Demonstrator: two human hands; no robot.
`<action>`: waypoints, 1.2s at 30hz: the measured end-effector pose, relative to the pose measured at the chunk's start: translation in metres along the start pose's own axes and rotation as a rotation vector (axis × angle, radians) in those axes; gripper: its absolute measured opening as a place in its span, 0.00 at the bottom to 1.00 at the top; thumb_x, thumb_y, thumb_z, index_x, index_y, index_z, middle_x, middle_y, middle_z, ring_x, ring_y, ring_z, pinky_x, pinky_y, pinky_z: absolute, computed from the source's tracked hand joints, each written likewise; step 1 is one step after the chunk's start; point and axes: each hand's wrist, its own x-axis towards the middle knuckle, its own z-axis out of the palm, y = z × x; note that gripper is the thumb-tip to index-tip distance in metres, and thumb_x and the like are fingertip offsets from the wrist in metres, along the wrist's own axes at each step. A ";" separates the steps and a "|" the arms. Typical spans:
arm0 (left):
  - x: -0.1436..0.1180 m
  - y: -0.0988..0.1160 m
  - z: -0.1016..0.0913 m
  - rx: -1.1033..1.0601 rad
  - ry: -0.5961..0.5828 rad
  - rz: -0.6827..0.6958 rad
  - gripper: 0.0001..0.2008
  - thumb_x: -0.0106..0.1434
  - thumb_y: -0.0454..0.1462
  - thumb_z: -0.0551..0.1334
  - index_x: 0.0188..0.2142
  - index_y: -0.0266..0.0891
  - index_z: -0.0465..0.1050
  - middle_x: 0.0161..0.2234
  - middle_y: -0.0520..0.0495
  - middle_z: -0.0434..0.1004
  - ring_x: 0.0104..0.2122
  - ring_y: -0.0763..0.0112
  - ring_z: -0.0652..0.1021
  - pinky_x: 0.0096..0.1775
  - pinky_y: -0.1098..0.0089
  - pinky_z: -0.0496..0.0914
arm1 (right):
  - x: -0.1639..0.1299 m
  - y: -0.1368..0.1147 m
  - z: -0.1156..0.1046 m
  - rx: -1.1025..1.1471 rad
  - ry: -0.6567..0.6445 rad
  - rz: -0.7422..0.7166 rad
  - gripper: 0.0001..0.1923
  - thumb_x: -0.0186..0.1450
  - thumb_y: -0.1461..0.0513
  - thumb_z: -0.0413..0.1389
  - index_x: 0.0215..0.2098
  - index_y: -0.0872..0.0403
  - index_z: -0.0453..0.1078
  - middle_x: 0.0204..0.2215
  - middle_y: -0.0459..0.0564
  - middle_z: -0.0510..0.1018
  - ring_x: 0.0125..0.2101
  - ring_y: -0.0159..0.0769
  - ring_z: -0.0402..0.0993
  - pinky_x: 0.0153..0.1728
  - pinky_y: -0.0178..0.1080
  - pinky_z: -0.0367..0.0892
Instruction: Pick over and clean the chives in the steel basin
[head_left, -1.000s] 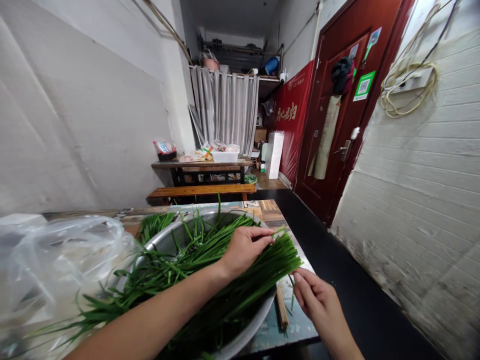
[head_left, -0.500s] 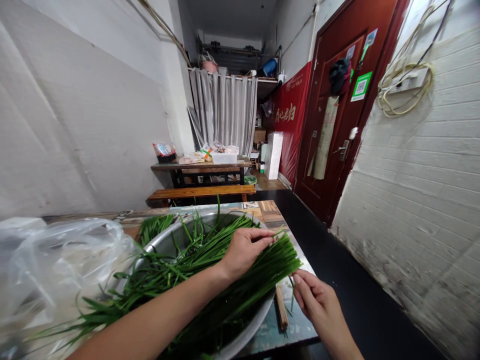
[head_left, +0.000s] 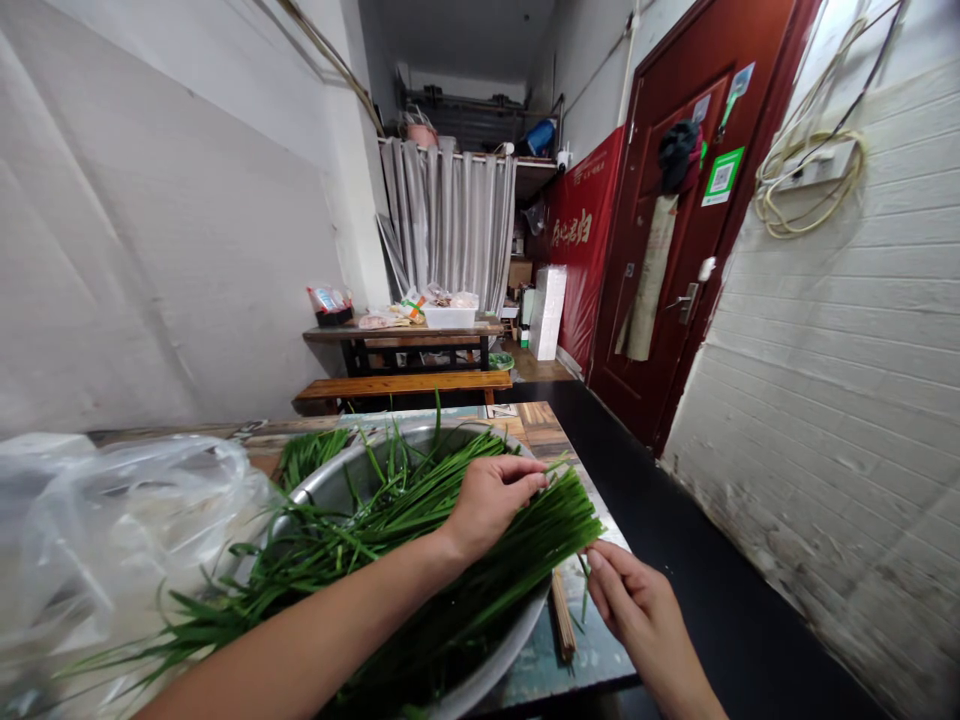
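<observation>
A thick layer of garlic chives fills a large metal basin, with leafy ends trailing over its left side. My left hand lies across the chives, thumb and fingers pinched on some stalks near the evenly cut ends. At the lower right corner of those ends, my right hand has its thumb and forefinger pressed together. Whatever sits in that pinch is too small to make out. Just left of my right hand, a bundle of thin wooden sticks lies on the table beside the basin.
A clear plastic bag stands left of the basin, and more chives lie behind it. The patterned table ends near my right hand. Farther back are a wooden bench and a second table holding a white container.
</observation>
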 end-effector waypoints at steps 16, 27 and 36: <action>-0.001 -0.001 0.001 -0.008 0.013 0.005 0.12 0.50 0.38 0.64 0.34 0.34 0.78 0.28 0.46 0.79 0.23 0.74 0.73 0.28 0.74 0.66 | 0.000 -0.003 0.001 0.034 0.022 -0.002 0.18 0.64 0.52 0.48 0.20 0.53 0.58 0.13 0.37 0.52 0.15 0.26 0.45 0.16 0.33 0.43; -0.001 -0.005 0.001 0.019 0.004 0.032 0.12 0.51 0.38 0.63 0.35 0.33 0.77 0.31 0.45 0.79 0.29 0.70 0.76 0.32 0.73 0.69 | 0.000 -0.003 0.000 0.003 0.017 0.006 0.19 0.64 0.51 0.48 0.20 0.53 0.56 0.13 0.37 0.52 0.15 0.26 0.45 0.16 0.32 0.43; -0.004 -0.013 0.000 0.156 -0.011 0.257 0.10 0.55 0.38 0.60 0.35 0.37 0.78 0.34 0.46 0.79 0.34 0.67 0.77 0.39 0.72 0.70 | -0.001 0.003 0.004 0.059 0.055 0.044 0.19 0.62 0.49 0.49 0.21 0.53 0.58 0.13 0.37 0.52 0.14 0.25 0.45 0.14 0.31 0.42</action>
